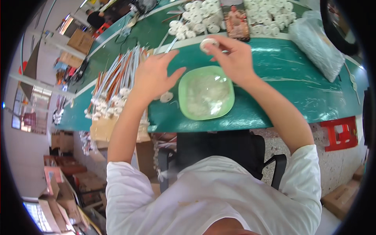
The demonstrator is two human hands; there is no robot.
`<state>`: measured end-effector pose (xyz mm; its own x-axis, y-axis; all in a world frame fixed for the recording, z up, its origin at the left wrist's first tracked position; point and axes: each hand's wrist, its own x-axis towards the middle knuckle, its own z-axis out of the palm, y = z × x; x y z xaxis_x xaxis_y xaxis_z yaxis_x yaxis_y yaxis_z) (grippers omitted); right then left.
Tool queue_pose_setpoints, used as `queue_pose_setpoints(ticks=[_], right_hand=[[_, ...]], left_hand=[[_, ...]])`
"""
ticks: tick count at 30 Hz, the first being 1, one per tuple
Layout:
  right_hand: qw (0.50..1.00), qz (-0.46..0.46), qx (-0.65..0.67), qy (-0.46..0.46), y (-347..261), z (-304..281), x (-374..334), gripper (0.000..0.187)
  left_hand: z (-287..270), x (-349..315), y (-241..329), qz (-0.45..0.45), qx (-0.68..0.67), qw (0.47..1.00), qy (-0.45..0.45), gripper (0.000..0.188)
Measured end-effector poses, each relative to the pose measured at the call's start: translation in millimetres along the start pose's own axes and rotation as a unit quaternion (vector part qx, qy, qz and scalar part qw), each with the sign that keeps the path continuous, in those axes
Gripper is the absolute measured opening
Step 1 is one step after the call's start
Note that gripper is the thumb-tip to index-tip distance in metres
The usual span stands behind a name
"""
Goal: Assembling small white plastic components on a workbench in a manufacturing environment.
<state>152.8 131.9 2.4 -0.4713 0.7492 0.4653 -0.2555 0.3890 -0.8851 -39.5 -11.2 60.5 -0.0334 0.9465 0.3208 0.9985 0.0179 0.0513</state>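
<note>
Between thumb and fingers, my right hand (235,58) grips a small white round plastic piece (208,45) above the far side of a green bowl (184,106). The bowl holds many small clear or whitish bits, too small to name. Left of it, my left hand (156,72) is raised with thumb and fingers apart and nothing between them. One white piece (166,97) lies on the table below that hand. Beside my left forearm is a bundle of grey and orange-brown strips (117,76) with white ends, partly hidden by the arm.
Heaps of white round pieces (199,17) lie at the back of the green table (282,105), beside a phone-like slab (236,23) with a picture. A clear plastic bag (319,45) sits at the right. A red stool (340,133) and cardboard boxes (58,196) stand around. Another person (95,17) is far left.
</note>
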Motion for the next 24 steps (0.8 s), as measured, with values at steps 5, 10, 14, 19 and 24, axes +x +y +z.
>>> queue_pose_setpoints(ticks=[5,10,14,19,24], right_hand=[[0.998,-0.029,-0.056,-0.016,-5.7,3.8,-0.4,0.029],[0.996,-0.048,-0.077,-0.022,-5.2,4.3,-3.0,0.030],[0.995,-0.067,-0.073,-0.015,-2.3,4.2,-5.2,0.030],[0.991,-0.072,-0.106,-0.032,-8.4,4.4,-8.4,0.029],[0.990,-0.081,-0.107,-0.042,-11.5,4.8,-8.0,0.027]], left_hand=[[11.7,-38.9,-55.5,-0.096,0.162,0.974,-0.127,0.058],[-1.6,-40.4,-71.5,-0.167,0.173,0.948,-0.211,0.062],[-4.3,-37.6,-98.3,-0.183,0.151,0.943,-0.234,0.066],[-7.4,-45.6,-117.7,-0.195,0.218,0.891,-0.348,0.082],[-1.7,-60.7,-125.6,-0.203,0.273,0.880,-0.332,0.076]])
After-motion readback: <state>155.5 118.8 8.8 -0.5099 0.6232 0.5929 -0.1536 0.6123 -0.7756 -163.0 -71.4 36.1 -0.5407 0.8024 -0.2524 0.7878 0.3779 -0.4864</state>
